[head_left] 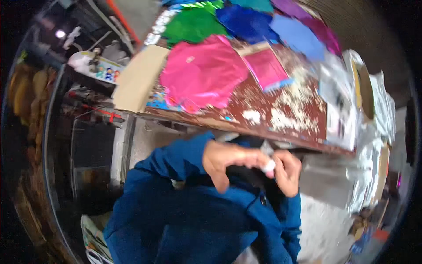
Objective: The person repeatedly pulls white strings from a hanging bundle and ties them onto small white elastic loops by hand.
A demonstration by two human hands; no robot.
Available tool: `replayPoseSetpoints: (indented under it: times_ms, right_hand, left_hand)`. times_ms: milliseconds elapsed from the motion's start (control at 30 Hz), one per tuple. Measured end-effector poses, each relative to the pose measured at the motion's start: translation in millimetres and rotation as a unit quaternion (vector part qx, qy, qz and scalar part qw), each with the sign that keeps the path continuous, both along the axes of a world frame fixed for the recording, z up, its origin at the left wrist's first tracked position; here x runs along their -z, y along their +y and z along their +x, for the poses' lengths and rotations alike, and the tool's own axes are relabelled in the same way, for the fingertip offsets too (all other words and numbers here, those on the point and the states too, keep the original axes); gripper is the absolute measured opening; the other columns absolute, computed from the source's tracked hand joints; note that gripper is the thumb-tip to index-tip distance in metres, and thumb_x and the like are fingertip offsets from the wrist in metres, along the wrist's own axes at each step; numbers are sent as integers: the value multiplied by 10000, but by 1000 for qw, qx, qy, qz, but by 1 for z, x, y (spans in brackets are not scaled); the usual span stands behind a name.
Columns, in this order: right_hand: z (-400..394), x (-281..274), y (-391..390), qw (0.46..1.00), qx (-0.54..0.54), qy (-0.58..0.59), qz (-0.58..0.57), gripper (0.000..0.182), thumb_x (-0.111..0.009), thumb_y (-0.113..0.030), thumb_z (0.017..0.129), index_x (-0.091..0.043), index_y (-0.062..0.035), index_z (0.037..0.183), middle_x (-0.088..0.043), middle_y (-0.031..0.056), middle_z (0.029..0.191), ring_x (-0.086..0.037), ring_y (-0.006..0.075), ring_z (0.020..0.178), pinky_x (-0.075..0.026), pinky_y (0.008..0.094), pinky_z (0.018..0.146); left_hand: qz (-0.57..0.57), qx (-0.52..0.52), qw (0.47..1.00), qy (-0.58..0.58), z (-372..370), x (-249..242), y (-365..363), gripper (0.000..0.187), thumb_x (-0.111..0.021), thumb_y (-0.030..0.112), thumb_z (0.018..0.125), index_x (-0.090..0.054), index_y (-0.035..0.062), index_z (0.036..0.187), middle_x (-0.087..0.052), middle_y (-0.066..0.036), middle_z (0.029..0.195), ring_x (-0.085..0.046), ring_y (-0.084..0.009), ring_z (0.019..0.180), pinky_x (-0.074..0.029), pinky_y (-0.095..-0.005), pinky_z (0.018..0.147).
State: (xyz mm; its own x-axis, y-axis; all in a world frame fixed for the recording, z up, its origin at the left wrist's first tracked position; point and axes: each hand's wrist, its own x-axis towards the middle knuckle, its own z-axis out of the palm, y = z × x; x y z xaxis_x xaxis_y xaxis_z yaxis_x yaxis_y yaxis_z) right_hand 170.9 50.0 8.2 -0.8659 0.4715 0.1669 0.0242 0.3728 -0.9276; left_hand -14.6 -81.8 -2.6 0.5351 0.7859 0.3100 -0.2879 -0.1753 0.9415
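My left hand [231, 160] reaches across in front of my body, fingers stretched to the right and thumb spread apart. Its fingertips meet a small white piece [268, 166], blurred, that looks like a soft wad or wrapping. Around that piece the fingers of my right hand [288, 172] are closed. A pale, thin scrap [266, 148] shows just above the fingertips. Both hands are in front of the near edge of the worktable [237, 125], over my blue coat [198, 220].
On the table lie pink sheets [202, 72], a packet of pink material [266, 68], green [193, 24] and blue [246, 24] shiny sheets, and a beige board [140, 79]. Pale crumbs [294, 110] are scattered there. Plastic-wrapped boxes [369, 132] stand right; a white tray [94, 66] is left.
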Motion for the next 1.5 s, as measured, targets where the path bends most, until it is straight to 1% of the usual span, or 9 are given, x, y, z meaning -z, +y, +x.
replayPoseSetpoints:
  times_ms: [167,300,433,567,733,933,1067,1267,1500]
  right_hand:
    - [-1,11,-15,998,-61,8,-3,85,-578,27,779,-604,-12,851,-561,68,654,-453,160,522,-370,267,495]
    - [0,-6,-14,992,-121,28,10,83,-577,24,762,-598,-15,832,-569,77,706,-480,225,544,-410,301,530]
    - [2,-33,-3,990,-91,58,93,50,-584,36,717,-608,5,748,-570,61,642,-461,166,504,-386,258,499]
    - [0,-30,16,993,-51,15,101,38,-575,25,733,-605,4,744,-565,43,635,-449,131,515,-376,232,510]
    - [1,18,12,994,6,35,-100,42,-568,-11,786,-598,-33,767,-533,-14,651,-397,74,549,-333,217,502]
    - [0,24,-12,990,-1,54,-129,53,-565,3,780,-601,-36,772,-524,-16,646,-392,75,547,-330,213,500]
    - [2,11,-7,995,-52,31,-85,57,-565,1,793,-611,-32,800,-534,-13,649,-395,71,550,-336,208,505]
    - [4,-10,6,992,19,67,-105,67,-561,-20,823,-628,-20,825,-541,-13,636,-407,70,547,-339,206,499]
    - [5,4,15,964,67,81,-245,124,-567,-52,858,-653,8,923,-564,30,735,-436,73,559,-335,181,492]
  left_hand:
    - [-7,-62,991,-116,-4,2,7,1289,-852,519,486,-130,-43,1394,-279,-212,1409,-349,-289,1260,-233,-383,1069]
    - [49,-185,967,166,-9,-7,6,1284,-852,530,461,-182,-58,1385,-313,-240,1385,-365,-313,1250,-268,-395,1052]
    - [41,-161,963,211,-3,-8,8,1266,-850,539,452,-222,-55,1376,-333,-235,1376,-397,-307,1224,-292,-382,1037]
    - [9,-38,993,113,2,3,9,1266,-853,536,446,-225,-50,1376,-356,-233,1362,-393,-307,1229,-306,-382,1027]
    - [15,-39,994,-101,5,17,21,1216,-864,485,481,-225,-41,1372,-410,-194,1329,-436,-299,1189,-326,-370,1016]
    - [-111,-120,976,-145,3,8,15,1214,-870,451,498,-201,-19,1395,-412,-180,1338,-418,-283,1208,-302,-361,1024]
    - [28,-225,957,183,6,0,13,1268,-893,393,444,-180,-30,1404,-362,-221,1372,-387,-283,1244,-278,-353,1036]
    - [-80,-166,966,180,9,0,8,1220,-891,346,458,-207,-24,1398,-374,-222,1367,-396,-285,1243,-300,-346,1017]
    - [-136,-111,981,-88,11,5,17,991,-816,281,601,-269,4,1380,-442,-192,1308,-438,-267,1186,-312,-321,968]
